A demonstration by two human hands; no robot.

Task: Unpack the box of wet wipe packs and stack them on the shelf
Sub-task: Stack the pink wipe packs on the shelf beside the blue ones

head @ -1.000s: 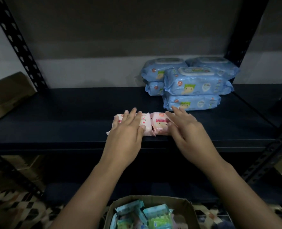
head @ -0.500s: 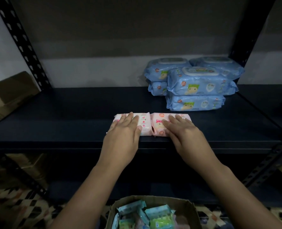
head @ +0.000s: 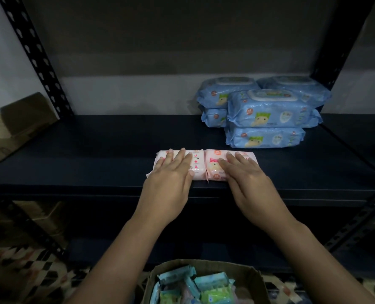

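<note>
Two pink packs [head: 206, 165] sit mid-frame at the shelf [head: 94, 154] front edge, touching. Left hand [head: 171, 178] & right hand [head: 245, 178] press flat, fingers straight. Prob soft, light, slick film; grip by the long sides.

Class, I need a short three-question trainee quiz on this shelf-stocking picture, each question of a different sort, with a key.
1. True or false: the left hand lies flat on a pink pack.
2. How many pink packs sit side by side at the shelf front edge?
3. The blue packs stand: A) rear right of the shelf, B) in the box, C) on the floor.

Key: 1 true; 2 two; 3 A.
</note>
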